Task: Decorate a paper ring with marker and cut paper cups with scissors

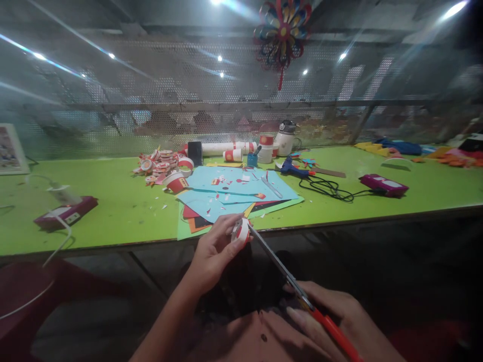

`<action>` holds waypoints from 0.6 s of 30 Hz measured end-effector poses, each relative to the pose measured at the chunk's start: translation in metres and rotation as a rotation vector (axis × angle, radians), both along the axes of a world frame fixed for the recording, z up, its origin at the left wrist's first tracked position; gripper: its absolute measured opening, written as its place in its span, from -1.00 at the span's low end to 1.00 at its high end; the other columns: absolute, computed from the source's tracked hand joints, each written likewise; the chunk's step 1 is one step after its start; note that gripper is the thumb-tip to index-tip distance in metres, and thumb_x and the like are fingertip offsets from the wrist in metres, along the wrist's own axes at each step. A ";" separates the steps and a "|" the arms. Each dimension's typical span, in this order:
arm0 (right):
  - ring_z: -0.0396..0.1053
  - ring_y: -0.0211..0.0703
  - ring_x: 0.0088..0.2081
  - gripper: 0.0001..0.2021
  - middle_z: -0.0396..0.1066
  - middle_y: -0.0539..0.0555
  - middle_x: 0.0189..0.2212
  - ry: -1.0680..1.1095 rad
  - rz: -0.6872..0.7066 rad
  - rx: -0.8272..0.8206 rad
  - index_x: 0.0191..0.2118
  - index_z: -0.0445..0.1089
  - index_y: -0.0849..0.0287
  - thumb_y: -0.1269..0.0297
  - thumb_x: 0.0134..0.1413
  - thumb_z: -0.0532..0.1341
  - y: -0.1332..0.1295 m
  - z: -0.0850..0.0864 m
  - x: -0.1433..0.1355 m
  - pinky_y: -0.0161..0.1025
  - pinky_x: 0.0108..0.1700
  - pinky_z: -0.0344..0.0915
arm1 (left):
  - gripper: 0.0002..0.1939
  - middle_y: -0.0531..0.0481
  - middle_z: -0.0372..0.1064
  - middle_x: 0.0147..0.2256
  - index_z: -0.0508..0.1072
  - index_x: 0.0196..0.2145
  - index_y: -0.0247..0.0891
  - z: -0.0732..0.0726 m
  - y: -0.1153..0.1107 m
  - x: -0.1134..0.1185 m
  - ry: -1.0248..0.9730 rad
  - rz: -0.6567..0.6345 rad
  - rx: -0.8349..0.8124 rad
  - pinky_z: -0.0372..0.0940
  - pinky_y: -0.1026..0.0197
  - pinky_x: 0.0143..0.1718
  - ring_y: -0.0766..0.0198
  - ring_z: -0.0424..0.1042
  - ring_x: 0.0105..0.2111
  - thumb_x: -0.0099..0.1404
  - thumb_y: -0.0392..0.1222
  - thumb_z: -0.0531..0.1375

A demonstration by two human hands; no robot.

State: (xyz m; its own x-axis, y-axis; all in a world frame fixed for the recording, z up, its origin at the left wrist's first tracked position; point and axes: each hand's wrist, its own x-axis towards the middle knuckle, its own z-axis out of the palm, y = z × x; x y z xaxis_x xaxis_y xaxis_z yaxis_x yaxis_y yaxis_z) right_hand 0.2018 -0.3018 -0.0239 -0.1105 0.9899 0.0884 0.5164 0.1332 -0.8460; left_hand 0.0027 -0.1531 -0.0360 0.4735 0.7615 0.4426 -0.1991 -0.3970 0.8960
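Between the thumb and fingers of my left hand [217,251] is a small red and white paper cup piece [243,230], held just off the table's front edge. My right hand [328,311] grips a pair of scissors [281,269] with red handles. Their long metal blades point up and left, and the tips meet the side of the cup piece. Whether the blades are parted cannot be made out. Beyond my hands, light blue paper sheets [207,201] lie on the table with small red and white scraps on them.
On the green table [132,216] are a pile of cut cup pieces [162,163], a tilted paper cup [176,182], a blue glue gun [293,168] with a coiled black cord, and purple power strips [385,185] [68,213]. A perforated metal screen [169,100] stands behind.
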 end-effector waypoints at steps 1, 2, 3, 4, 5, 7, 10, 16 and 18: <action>0.53 -0.11 -0.26 -0.75 0.53 0.04 -0.34 0.005 0.010 -0.006 -0.09 0.50 0.12 0.21 0.20 0.16 0.000 0.000 0.002 -0.35 -0.23 0.44 | -0.59 -0.13 0.29 0.08 0.42 0.08 -0.10 0.000 0.000 0.000 -0.022 -0.027 -0.032 0.31 0.05 0.03 0.01 0.37 0.05 0.27 -0.14 0.23; 0.53 -0.10 -0.26 -0.76 0.53 0.03 -0.34 0.015 0.017 -0.004 -0.09 0.50 0.11 0.22 0.19 0.17 0.000 0.000 0.003 -0.35 -0.22 0.45 | -0.59 -0.14 0.32 0.07 0.42 0.08 -0.10 0.000 0.000 0.001 -0.057 -0.062 -0.077 0.32 0.04 0.02 0.02 0.39 0.02 0.27 -0.14 0.23; 0.54 -0.10 -0.25 -0.77 0.54 0.03 -0.33 0.030 0.018 0.007 -0.09 0.50 0.10 0.23 0.18 0.18 0.000 -0.001 0.004 -0.34 -0.21 0.45 | -0.59 -0.14 0.36 0.05 0.42 0.08 -0.10 0.000 0.000 0.001 -0.101 -0.101 -0.130 0.33 0.04 0.01 0.04 0.42 -0.01 0.27 -0.15 0.24; 0.54 -0.09 -0.24 -0.77 0.55 0.04 -0.32 0.043 0.017 0.018 -0.09 0.50 0.09 0.24 0.17 0.19 0.000 -0.002 0.004 -0.34 -0.20 0.46 | -0.59 -0.13 0.39 0.03 0.42 0.08 -0.10 0.001 0.000 0.001 -0.146 -0.134 -0.183 0.34 0.03 0.01 0.05 0.45 -0.04 0.27 -0.16 0.24; 0.54 -0.09 -0.24 -0.77 0.55 0.04 -0.31 0.050 0.015 0.038 -0.09 0.50 0.09 0.26 0.17 0.18 -0.001 -0.003 0.004 -0.33 -0.19 0.46 | -0.59 -0.14 0.42 0.01 0.43 0.07 -0.11 0.001 0.000 0.002 -0.189 -0.161 -0.231 0.33 0.03 0.01 0.06 0.46 -0.06 0.26 -0.17 0.25; 0.54 -0.07 -0.20 -0.75 0.56 0.08 -0.25 0.021 0.000 0.098 -0.05 0.49 0.09 0.29 0.17 0.18 -0.002 -0.007 0.002 -0.31 -0.14 0.46 | -0.59 -0.15 0.44 0.00 0.45 0.05 -0.14 0.002 0.000 0.002 -0.265 -0.201 -0.305 0.33 0.04 0.01 0.06 0.46 -0.06 0.24 -0.19 0.27; 0.53 -0.07 -0.17 -0.69 0.55 0.14 -0.17 -0.086 -0.019 0.215 0.01 0.46 0.12 0.33 0.16 0.17 -0.005 -0.015 0.005 -0.32 -0.14 0.46 | -0.64 -0.21 0.45 -0.02 0.48 0.01 -0.22 0.006 -0.001 0.001 -0.342 -0.269 -0.391 0.38 0.08 -0.10 0.04 0.45 -0.07 0.24 -0.17 0.25; 0.47 0.12 -0.02 -0.56 0.54 0.16 -0.09 -0.306 -0.188 0.420 0.00 0.49 0.12 0.21 -0.07 0.35 -0.012 -0.020 0.026 -0.20 -0.05 0.45 | -0.59 -0.23 0.44 -0.34 0.51 -0.14 -0.42 0.015 0.000 -0.003 -0.258 -0.343 -0.413 0.25 0.29 -0.47 0.21 0.37 -0.38 0.34 -0.01 0.07; 0.51 0.05 -0.10 -0.65 0.56 0.13 -0.16 -0.161 -0.121 0.225 -0.05 0.52 0.10 0.21 -0.01 0.31 -0.013 -0.006 0.023 -0.24 -0.09 0.45 | -0.56 -0.20 0.42 -0.38 0.52 -0.20 -0.42 0.018 0.001 -0.003 -0.227 -0.378 -0.449 0.16 0.33 -0.55 0.25 0.33 -0.45 0.34 0.04 0.05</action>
State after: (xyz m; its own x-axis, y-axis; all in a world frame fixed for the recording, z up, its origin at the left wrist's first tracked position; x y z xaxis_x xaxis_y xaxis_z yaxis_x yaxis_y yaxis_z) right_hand 0.2250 -0.3149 -0.0303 -0.0236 0.9544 0.2978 0.6651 0.2373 -0.7081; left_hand 0.0002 -0.1521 -0.0177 0.6777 0.6953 0.2395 -0.4572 0.1434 0.8777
